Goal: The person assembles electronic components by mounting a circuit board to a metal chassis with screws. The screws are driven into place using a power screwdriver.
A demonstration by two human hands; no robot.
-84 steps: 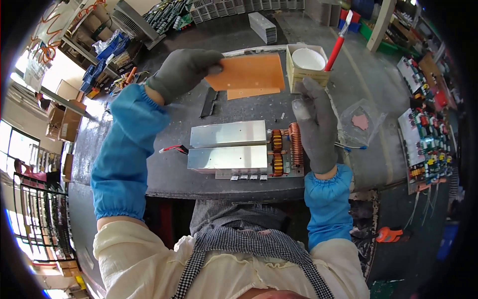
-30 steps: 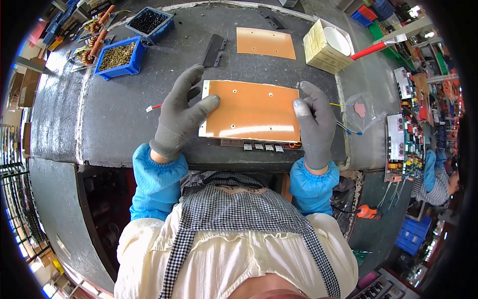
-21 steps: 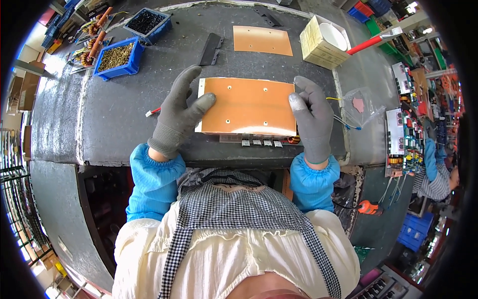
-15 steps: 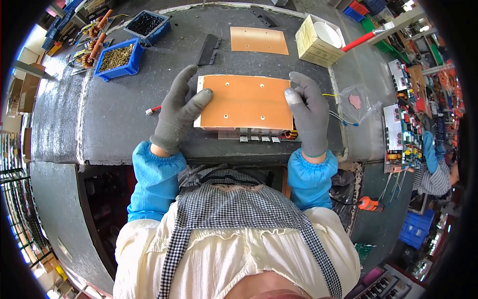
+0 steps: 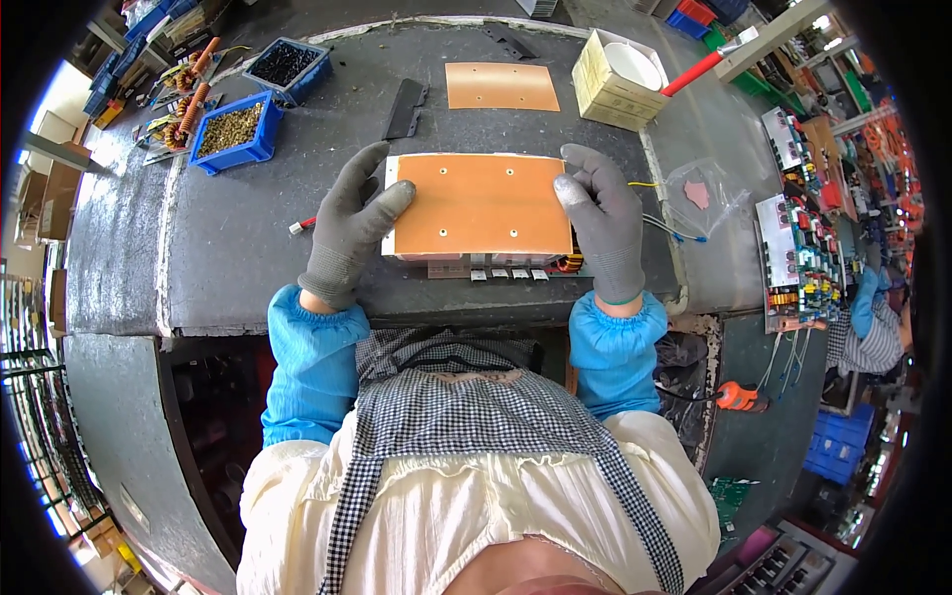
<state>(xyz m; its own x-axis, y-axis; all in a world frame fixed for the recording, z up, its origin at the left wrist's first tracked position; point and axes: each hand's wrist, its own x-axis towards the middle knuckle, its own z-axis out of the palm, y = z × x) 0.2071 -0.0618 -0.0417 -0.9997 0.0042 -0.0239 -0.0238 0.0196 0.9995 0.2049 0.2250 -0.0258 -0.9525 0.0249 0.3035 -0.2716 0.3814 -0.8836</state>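
In centre frame, the left hand (image 5: 347, 223) and right hand (image 5: 610, 218), apart, touch the orange sheet (image 5: 481, 204), clamping unclear; it already covers most of the circuit board (image 5: 448, 269), holes (image 5: 510, 172) seemingly unfilled.

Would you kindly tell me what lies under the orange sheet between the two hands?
Past the near edge of the orange sheet, part of a circuit board, four small pale tabs and a copper-wound coil show; the rest beneath is covered.

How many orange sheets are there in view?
2: the nearer orange sheet, between the left hand and right hand; the farther orange sheet, on the workbench. Others may be hidden.
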